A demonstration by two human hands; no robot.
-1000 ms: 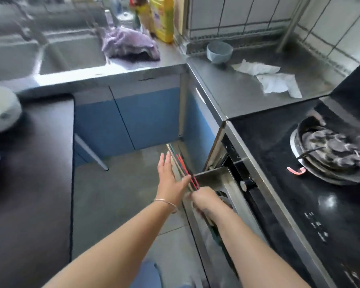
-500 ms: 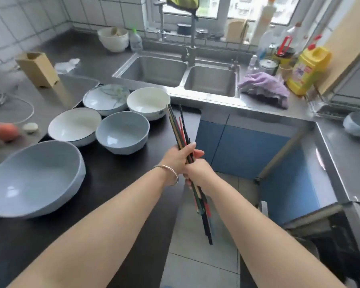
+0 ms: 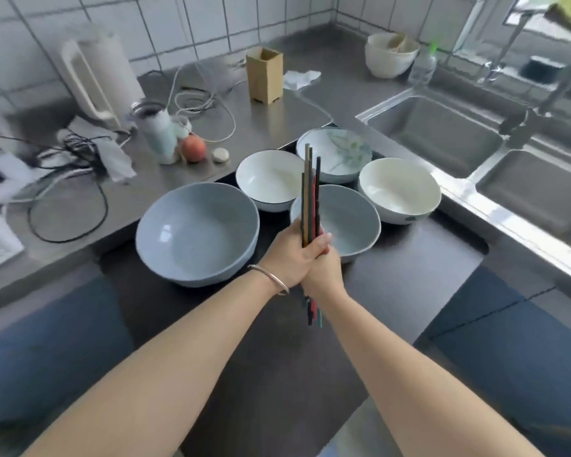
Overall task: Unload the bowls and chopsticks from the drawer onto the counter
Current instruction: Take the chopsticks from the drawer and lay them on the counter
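Left hand [image 3: 289, 255] and right hand [image 3: 322, 270] both clamped tight round an upright bundle of chopsticks [image 3: 310, 196] above the bowls [image 3: 197, 232]

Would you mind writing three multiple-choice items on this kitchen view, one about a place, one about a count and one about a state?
1. Where does the peach lie?
A. in the sink
B. on the steel counter beside the pale tumbler
C. inside the large blue bowl

2. How many bowls stand grouped on the dark counter in front of the hands?
A. three
B. five
C. seven

3. How are the chopsticks held?
A. lying flat on the counter
B. standing in the wooden holder
C. gripped as a bundle by both hands, tips pointing away from the person

Answers:
1. B, it sits next to the pale tumbler.
2. B, two blue, two white and one patterned.
3. C, the left hand and right hand close on the bundle above the counter.
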